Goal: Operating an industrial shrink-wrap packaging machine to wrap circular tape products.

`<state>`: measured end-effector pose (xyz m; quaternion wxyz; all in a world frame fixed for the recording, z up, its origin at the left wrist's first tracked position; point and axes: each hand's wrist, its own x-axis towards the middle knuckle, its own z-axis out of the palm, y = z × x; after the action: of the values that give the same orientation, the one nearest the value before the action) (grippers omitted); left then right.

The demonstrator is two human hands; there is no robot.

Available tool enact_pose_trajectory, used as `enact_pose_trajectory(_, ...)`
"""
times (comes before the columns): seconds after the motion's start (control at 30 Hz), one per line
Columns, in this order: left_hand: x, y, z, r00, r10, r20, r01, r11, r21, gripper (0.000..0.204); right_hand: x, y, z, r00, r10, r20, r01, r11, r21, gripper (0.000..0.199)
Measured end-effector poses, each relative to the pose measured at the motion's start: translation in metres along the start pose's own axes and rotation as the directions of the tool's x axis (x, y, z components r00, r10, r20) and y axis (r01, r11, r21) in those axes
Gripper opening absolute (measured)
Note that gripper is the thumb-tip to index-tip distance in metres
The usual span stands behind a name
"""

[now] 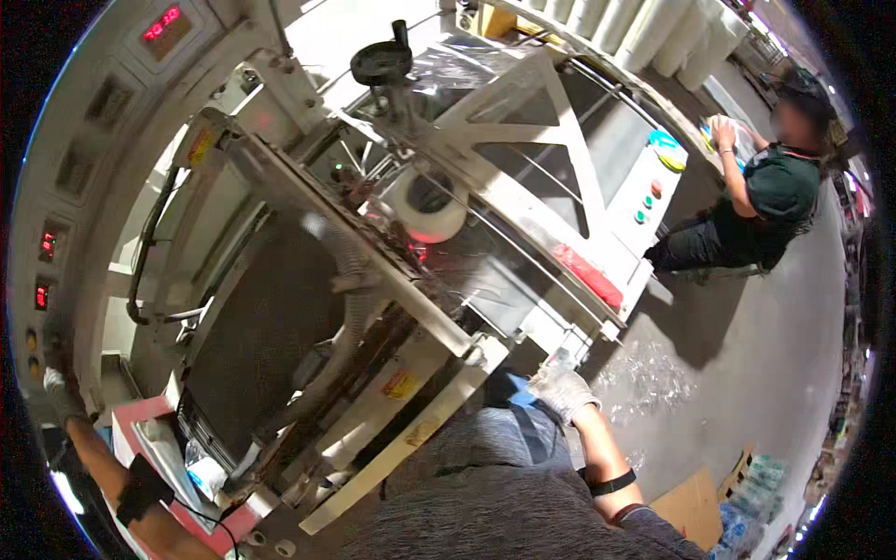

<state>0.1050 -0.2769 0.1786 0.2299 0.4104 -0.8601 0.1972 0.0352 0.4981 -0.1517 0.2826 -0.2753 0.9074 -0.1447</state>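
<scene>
My left hand, in a pale glove, reaches up to the machine's control panel at the far left, just below its small yellow buttons. Its fingers are dark and too small to make out. Close to my body, my right hand, in a whitish knit glove, is closed beside the near corner of the machine's white frame. A scrap of something clear shows at its fingertips; what it grips cannot be told. Beyond the sealing bar sits a white film roll with a dark core.
A red packet lies on the machine's right edge, near green and red buttons. Crumpled clear film is on the floor. Another person stands at right holding a package. A cardboard piece lies at lower right; white rolls stand behind.
</scene>
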Motion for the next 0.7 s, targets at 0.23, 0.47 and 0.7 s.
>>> enact_pose_trajectory(0.23, -0.007, 0.006, -0.006, 0.992, -0.125, 0.008, 0.116, 0.895, -0.430, 0.032, -0.019, -0.021, -0.026, 0.964, 0.262, 0.040, -0.264, 0.944, 0.199, 0.030)
enact_pose_trajectory(0.47, -0.031, 0.037, -0.020, 0.955, -0.283, 0.093, 0.239, 0.541, -0.806, 0.031, -0.059, -0.007, -0.138, 0.916, 0.400, -0.022, -0.251, 0.616, 0.747, 0.016)
enact_pose_trajectory(0.7, -0.136, 0.050, -0.042, 0.909, -0.240, 0.341, 0.384, 0.165, -0.908, 0.035, -0.054, 0.156, -0.220, 0.724, 0.672, -0.157, -0.086, 0.314, 0.945, 0.014)
